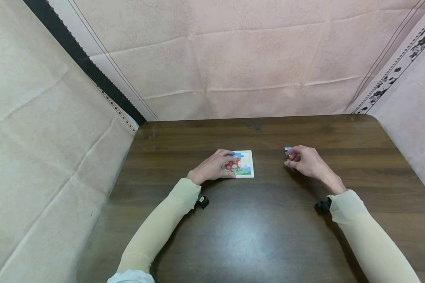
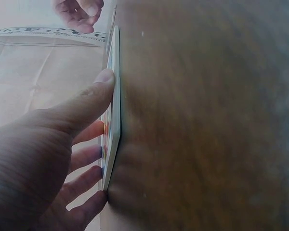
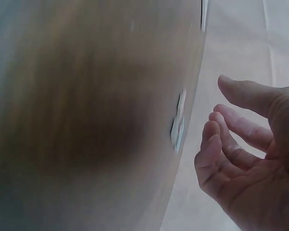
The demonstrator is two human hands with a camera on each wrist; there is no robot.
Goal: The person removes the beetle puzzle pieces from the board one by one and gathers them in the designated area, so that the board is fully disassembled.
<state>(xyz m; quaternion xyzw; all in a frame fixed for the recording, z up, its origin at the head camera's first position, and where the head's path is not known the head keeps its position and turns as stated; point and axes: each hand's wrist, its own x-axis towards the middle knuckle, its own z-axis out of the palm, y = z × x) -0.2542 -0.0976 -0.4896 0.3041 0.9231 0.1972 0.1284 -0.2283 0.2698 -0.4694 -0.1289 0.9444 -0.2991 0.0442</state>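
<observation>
Our L hand rests, fingers apart, on puzzle at far middle of table, while our R hand, thumb apart from bent fingers, is near right pc., which we might push away b/c it lies flat.

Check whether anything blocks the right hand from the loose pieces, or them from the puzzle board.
Nothing visible stands between the right hand and the loose pieces, or between them and the puzzle board, though the left hand covers its left side.
</observation>
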